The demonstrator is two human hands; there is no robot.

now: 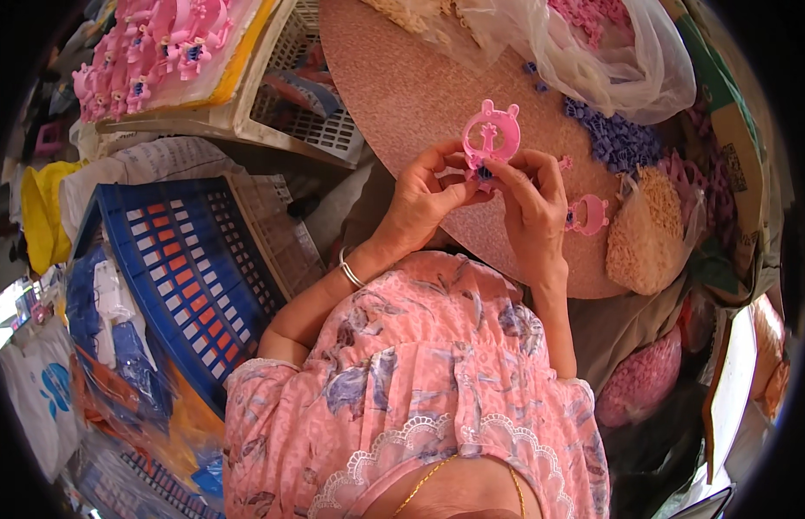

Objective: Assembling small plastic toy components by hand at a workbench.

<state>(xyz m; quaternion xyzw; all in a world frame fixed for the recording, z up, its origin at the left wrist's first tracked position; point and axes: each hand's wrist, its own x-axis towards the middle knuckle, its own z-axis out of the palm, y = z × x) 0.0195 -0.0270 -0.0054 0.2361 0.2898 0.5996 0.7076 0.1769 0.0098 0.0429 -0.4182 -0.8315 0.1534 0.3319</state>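
Observation:
I hold a pink plastic animal-shaped ring piece (491,131) over a round pinkish table (402,86). My left hand (424,195) pinches its lower left edge. My right hand (532,195) presses a small dark blue part (484,173) against its bottom. A second pink ring piece (590,214) lies on the table just right of my right hand. A heap of small blue parts (614,138) lies further right.
A clear bag of pink pieces (610,52) sits at the table's far side, a bag of tan parts (649,233) at its right. A blue crate (186,268) stands at my left; a white crate (298,121) holds a tray of finished pink pieces (151,52).

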